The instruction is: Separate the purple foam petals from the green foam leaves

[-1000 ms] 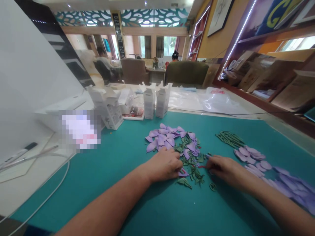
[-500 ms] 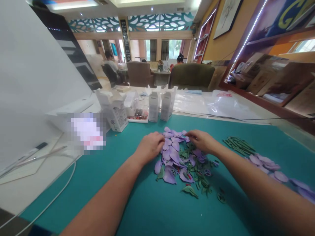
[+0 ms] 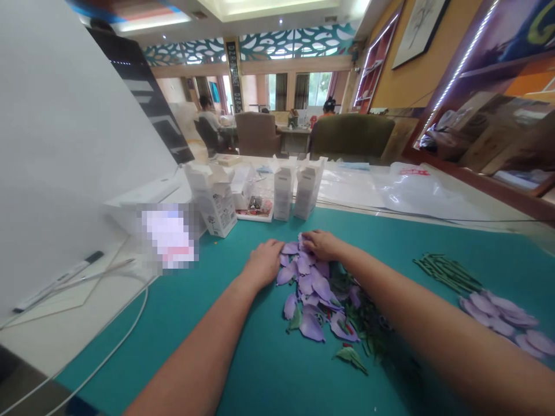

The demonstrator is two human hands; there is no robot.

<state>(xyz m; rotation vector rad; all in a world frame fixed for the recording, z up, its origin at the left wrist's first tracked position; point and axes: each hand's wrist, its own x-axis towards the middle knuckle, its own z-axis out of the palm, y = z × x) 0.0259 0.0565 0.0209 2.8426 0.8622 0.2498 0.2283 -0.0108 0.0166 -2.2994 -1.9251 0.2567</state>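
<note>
Left hand (image 3: 262, 264): back up, fingers bent against the left edge of the purple petals (image 3: 318, 286); can't tell if it's gripping any. Right hand (image 3: 321, 245): fingers pointing left onto the heap's far end, grip unclear too. Right forearm (image 3: 433, 312) slants over some green leaves (image 3: 350, 355). Petals heaped on the teal mat (image 3: 260, 375), nearer than 2 upright white boxes (image 3: 283, 196).

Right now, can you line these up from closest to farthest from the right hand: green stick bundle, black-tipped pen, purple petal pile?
In the head view, from the right hand:
1. Purple petal pile: right at this hand.
2. Green stick bundle: off to the right.
3. Black-tipped pen: far over on the left.
</note>
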